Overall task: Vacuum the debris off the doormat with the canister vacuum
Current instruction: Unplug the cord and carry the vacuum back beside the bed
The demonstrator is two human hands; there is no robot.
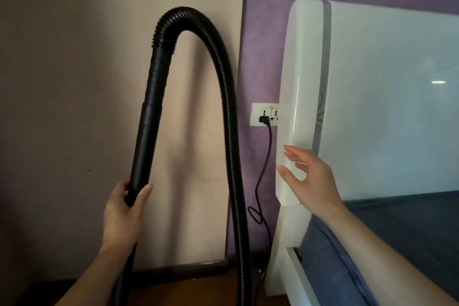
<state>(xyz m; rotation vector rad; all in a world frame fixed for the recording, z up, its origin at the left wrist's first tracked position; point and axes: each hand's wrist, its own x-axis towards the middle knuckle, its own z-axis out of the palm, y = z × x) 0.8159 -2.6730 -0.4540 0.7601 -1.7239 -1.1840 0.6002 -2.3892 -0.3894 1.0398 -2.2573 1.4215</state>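
My left hand point(123, 213) grips the smooth black wand point(146, 136) of the vacuum, which rises from the lower left. Above it the ribbed black hose point(227, 112) arches over and drops down to the floor at the bottom middle. The vacuum's dark cord point(264, 166) hangs from a plug in the white wall socket point(263, 114) and loops near the floor. My right hand point(310, 176) is open, fingers spread, in front of the white headboard's edge. The canister, the doormat and the debris are out of view.
A glossy white headboard point(385, 97) and bed frame fill the right side, with a blue mattress cover point(409, 231) below. A beige panel point(99, 69) leans against the purple wall point(263, 32). Brown floor and a dark skirting point(188, 268) show at the bottom.
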